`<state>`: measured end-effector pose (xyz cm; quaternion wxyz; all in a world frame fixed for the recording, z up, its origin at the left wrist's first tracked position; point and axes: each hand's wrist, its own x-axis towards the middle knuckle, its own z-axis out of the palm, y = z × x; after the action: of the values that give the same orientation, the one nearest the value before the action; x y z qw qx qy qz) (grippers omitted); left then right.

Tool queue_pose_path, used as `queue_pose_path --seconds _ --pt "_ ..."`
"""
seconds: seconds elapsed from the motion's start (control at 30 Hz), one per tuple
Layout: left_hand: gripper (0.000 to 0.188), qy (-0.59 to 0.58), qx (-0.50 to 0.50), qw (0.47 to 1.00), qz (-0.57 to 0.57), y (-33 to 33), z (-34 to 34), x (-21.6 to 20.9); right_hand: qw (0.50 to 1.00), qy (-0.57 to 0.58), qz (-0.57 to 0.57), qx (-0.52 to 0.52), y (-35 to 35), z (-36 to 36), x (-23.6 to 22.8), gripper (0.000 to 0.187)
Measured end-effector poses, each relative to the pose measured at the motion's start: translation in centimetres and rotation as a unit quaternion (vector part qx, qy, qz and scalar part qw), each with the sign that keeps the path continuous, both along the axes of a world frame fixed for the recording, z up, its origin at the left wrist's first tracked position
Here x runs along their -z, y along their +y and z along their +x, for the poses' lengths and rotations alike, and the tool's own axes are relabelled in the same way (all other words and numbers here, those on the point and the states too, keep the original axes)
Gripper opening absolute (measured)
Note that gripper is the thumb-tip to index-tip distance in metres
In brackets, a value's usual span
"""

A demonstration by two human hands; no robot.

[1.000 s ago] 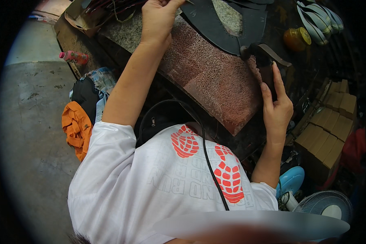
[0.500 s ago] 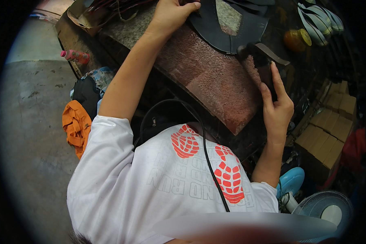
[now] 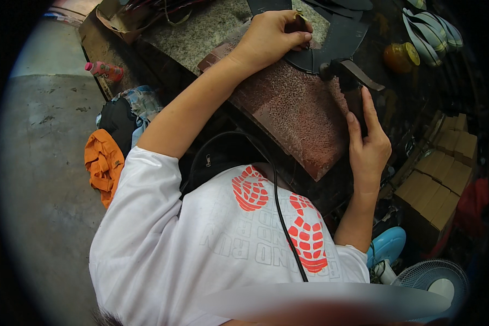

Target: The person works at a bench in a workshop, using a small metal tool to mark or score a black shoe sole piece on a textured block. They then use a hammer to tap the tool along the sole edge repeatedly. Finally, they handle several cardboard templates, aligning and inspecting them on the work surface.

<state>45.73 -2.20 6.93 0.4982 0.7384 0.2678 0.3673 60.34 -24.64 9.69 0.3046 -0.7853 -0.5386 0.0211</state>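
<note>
My left hand [image 3: 274,39] is closed above a flat black cut-out piece [image 3: 338,41] that looks like a leather shoe upper. Its fingertips pinch together; a small yellowish glint shows by them, too small to name. My right hand [image 3: 370,149] grips the dark handle of a hammer [image 3: 350,73] with a rounded face on its left and a curved metal peen on its right. The index finger and thumb lie along the handle's two sides. The hammer head is at the black piece's near right edge. Beneath both lies a rough reddish-brown slab [image 3: 296,114].
A grey stone surface [image 3: 174,46] adjoins the slab. An orange-yellow jar [image 3: 401,57] and pale strap bundles [image 3: 432,32] lie far right. Cardboard boxes [image 3: 434,182] and a fan [image 3: 437,285] stand on the right. On the left are a pink bottle [image 3: 104,70] and orange cloth [image 3: 103,165].
My left hand has moved right and nearer, from the black piece's far left edge to above its middle. The right hand and hammer have stayed nearly in place.
</note>
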Motion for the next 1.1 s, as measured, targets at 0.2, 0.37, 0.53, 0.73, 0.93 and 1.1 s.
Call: queue_pose_path --seconds 0.2,0.37,0.53,0.73,0.93,1.1 --pt "0.02 -0.026 0.007 0.999 -0.045 0.7 0.3 1.3 1.0 0.003 0.005 -0.01 -0.4 0.3 0.4 0.049" --pt "0.021 -0.001 -0.012 1.0 -0.017 0.6 0.6 1.4 1.0 0.005 -0.006 0.001 -0.2 0.2 0.3 0.049" --pt "0.021 0.001 -0.009 1.0 -0.011 0.6 0.5 1.0 1.0 0.009 -0.007 0.003 -0.2 0.2 -0.1 0.049" --pt "0.02 0.038 -0.025 0.98 0.196 0.4 0.9 0.4 0.999 0.037 -0.017 0.011 -0.8 1.1 1.4 0.05" --pt "0.019 0.038 0.016 0.969 0.242 -0.4 0.6 -0.2 0.976 -0.008 0.195 -0.094 0.3 1.8 -6.1 0.044" --pt "0.019 0.066 0.02 0.935 0.347 -0.6 0.8 -0.5 0.937 0.163 0.291 -0.107 -0.1 1.3 -7.8 0.037"
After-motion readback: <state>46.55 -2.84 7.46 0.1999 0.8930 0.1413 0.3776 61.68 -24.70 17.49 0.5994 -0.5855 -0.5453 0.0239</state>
